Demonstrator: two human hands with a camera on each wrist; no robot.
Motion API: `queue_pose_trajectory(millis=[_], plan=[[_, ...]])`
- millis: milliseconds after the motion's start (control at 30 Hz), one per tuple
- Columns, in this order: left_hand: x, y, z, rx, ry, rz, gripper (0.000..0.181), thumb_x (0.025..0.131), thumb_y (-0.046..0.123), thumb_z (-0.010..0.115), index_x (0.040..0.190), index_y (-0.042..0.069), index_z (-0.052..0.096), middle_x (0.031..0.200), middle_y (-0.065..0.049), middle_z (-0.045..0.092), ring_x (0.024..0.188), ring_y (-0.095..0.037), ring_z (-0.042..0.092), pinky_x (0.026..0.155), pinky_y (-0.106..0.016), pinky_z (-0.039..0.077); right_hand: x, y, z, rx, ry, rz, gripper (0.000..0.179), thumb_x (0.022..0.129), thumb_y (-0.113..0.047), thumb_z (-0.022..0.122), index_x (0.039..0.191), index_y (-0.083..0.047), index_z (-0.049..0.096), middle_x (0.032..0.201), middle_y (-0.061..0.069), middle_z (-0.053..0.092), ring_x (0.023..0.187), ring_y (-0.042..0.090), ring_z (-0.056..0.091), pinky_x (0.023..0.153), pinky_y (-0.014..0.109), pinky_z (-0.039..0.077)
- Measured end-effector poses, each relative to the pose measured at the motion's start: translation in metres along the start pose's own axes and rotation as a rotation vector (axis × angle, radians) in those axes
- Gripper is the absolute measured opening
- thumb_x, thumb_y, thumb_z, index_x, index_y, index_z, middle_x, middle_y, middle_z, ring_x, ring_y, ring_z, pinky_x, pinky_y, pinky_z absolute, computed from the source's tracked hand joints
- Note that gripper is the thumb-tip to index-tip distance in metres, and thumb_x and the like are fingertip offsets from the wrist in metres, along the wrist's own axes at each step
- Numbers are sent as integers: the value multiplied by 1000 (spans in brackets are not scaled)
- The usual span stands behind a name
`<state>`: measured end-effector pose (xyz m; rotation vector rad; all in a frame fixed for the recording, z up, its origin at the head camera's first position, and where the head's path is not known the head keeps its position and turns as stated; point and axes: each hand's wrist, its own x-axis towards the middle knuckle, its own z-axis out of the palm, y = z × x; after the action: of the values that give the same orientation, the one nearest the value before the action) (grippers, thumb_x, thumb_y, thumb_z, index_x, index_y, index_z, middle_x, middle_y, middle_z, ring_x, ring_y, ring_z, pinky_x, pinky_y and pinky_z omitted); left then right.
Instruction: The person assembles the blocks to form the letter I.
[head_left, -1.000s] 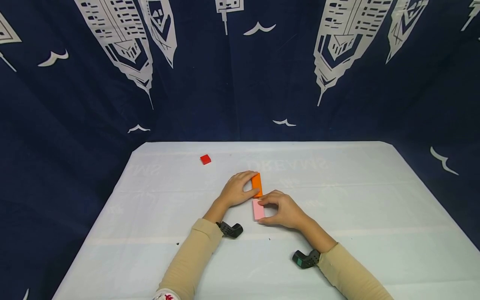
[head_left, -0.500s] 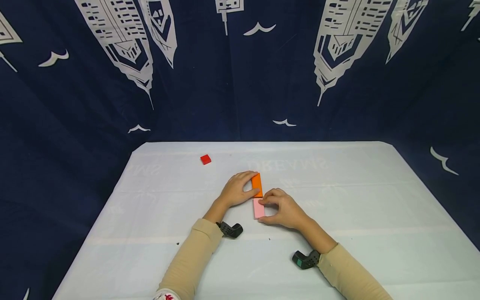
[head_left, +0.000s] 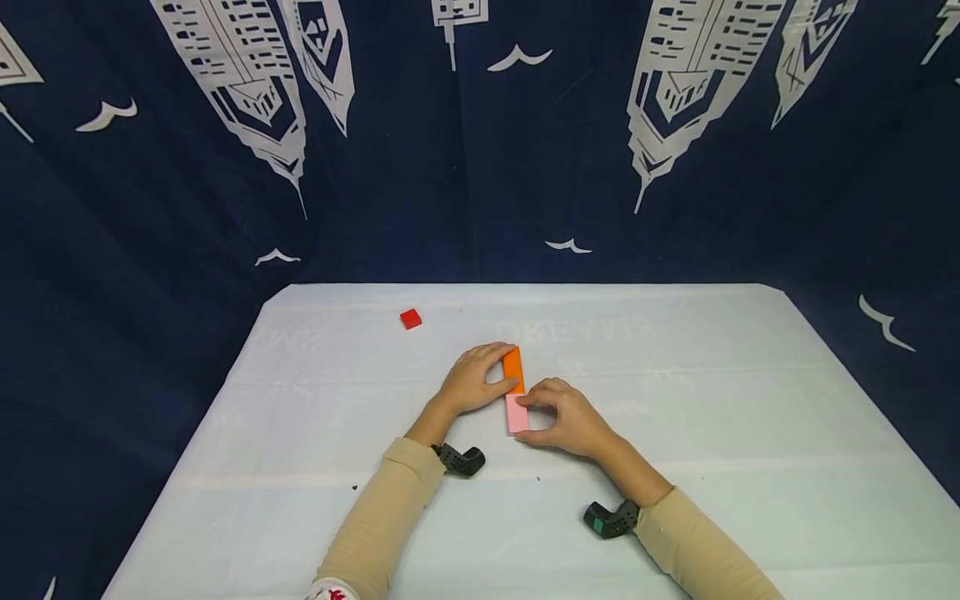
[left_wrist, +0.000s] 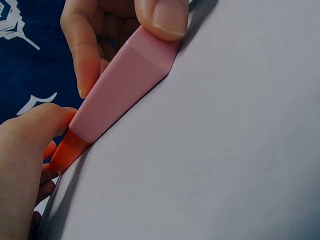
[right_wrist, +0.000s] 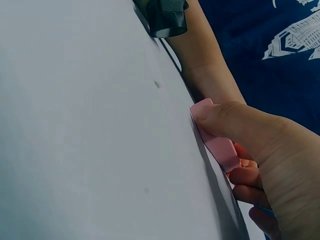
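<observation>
An orange rectangular block [head_left: 513, 369] lies on the white table, and my left hand [head_left: 472, 379] grips it by its two ends, thumb at the near one. Directly in front of it lies a pink rectangular block [head_left: 517, 415], end to end with the orange one. My right hand [head_left: 566, 419] holds the pink block between thumb and fingers from the right side. In the left wrist view the pink block [left_wrist: 125, 82] touches the orange block [left_wrist: 68, 151]. The right wrist view shows my thumb pressed on the pink block [right_wrist: 220, 147], while the orange one is mostly hidden behind fingers.
A small red block [head_left: 411, 319] lies farther back on the left of the white table [head_left: 712, 400]. Behind the table hangs a dark blue cloth [head_left: 465, 167] with white building and bird prints. Both wrists wear black devices.
The right hand has slid the pink block a little forward, away from the body, closing the small gap to the orange block. The left hand and orange block have stayed in place.
</observation>
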<state>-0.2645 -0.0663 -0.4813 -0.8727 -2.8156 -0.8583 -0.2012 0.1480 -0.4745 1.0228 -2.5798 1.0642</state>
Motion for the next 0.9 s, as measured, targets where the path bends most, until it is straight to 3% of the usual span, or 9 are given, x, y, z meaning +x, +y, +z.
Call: queue_pose_trajectory(millis=[700, 900], plan=[[1, 0, -1, 4, -16, -16, 61, 92, 42, 61, 145, 16, 47, 147, -5, 47, 137, -25, 39, 115, -44, 25, 1, -1, 0, 7, -6, 21, 47, 66, -28, 91, 106, -12, 72, 103, -6, 68, 99, 15, 58, 89, 38, 50], [1, 1, 0, 5, -19, -19, 62, 92, 43, 61, 145, 16, 47, 147, -4, 47, 137, -24, 38, 115, -43, 24, 0, 2, 0, 53, 18, 63, 56, 68, -35, 89, 114, -9, 69, 105, -4, 67, 98, 13, 60, 89, 37, 51]])
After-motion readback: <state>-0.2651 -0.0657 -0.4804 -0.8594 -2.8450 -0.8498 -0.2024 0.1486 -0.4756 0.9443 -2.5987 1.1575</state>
